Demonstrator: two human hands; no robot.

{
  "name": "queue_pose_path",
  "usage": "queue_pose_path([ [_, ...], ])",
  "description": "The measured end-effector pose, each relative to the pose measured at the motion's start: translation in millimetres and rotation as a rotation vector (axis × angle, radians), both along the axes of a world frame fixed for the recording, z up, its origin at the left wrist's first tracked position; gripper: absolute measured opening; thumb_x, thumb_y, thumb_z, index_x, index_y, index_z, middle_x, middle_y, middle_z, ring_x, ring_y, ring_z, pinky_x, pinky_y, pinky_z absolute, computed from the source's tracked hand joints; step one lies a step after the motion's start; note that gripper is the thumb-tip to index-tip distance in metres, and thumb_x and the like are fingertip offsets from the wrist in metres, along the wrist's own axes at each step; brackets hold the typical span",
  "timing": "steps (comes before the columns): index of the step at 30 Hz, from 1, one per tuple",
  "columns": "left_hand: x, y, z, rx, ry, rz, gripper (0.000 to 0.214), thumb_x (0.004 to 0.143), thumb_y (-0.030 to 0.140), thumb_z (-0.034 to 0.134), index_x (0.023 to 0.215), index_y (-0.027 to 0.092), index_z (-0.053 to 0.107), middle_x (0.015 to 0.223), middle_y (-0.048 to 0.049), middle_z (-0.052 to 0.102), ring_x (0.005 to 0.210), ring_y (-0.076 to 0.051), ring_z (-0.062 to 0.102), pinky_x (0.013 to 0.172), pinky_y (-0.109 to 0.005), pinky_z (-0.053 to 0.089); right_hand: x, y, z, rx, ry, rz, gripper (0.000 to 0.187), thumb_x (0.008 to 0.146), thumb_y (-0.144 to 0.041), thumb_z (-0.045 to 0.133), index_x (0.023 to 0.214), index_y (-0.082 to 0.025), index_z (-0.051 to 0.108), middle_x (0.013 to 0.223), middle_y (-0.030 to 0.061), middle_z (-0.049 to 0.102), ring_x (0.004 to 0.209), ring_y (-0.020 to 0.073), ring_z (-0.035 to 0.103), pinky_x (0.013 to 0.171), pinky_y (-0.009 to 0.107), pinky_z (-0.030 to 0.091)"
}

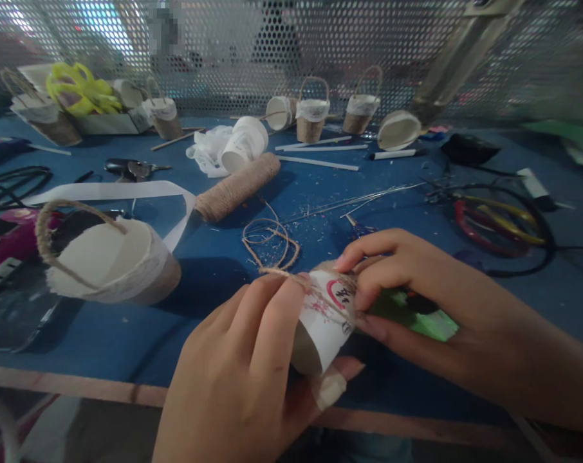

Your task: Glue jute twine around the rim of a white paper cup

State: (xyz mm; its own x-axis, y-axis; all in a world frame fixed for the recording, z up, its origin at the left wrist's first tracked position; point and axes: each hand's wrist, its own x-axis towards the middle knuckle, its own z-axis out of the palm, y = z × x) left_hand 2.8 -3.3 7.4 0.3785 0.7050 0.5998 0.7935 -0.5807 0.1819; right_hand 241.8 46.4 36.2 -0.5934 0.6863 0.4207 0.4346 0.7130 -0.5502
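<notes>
Cup (329, 335) in left hand (238, 366), twine (273, 271) (brown) in right fingers (382, 279)

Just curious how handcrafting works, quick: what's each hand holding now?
Left hand: closed around the white, red-printed paper cup.
Right hand: closed on thin brown twine against the cup.

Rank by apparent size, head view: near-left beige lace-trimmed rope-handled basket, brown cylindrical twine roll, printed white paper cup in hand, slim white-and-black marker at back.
1. Basket
2. Twine roll and cup: unsure; cup is nearer, partly covered
3. Marker
</notes>
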Motion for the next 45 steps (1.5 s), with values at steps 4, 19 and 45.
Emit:
queue_pose_path([
  [4, 0.3, -0.2, 0.4, -0.007, -0.01, -0.006, 0.046, 0.11, 0.056, 0.055, 0.131, 0.015, 0.053, 0.12, -0.0174, 0.08, 0.097, -0.029, 0.08, 0.077, -0.038, 0.065, 0.2, -0.4, 0.5, -0.006, 0.012, -0.007, 0.006, 0.1, -0.027, 0.073, 0.101, -0.031, 0.069, 0.118, 0.0019, 0.075, 0.113, 0.0193, 0.074, 0.097, 0.029, 0.066],
  [19, -0.1, -0.8, -0.8, -0.022, -0.014, -0.006, 0.046, 0.11, 0.055, 0.055, 0.133, 0.015, 0.053, 0.122, -0.018, 0.079, 0.098, -0.03, 0.08, 0.076, -0.039, 0.066, 0.5, 0.5, 0.6, -0.004, 0.014, -0.013, 0.007, 0.099, -0.025, 0.073, 0.101, -0.031, 0.07, 0.117, 0.0025, 0.075, 0.114, 0.0206, 0.075, 0.095, 0.031, 0.067],
  [45, 0.6, -2.3, -1.1, -0.021, -0.01, -0.007, 0.048, 0.11, 0.056, 0.056, 0.135, 0.015, 0.053, 0.123, -0.0175, 0.08, 0.102, -0.03, 0.08, 0.081, -0.039, 0.066, 0.4, 0.8, 0.1, 0.0, -0.019, -0.009, 0.004, 0.102, -0.028, 0.072, 0.101, -0.031, 0.069, 0.118, 0.0015, 0.074, 0.12, 0.0189, 0.073, 0.097, 0.028, 0.066],
])
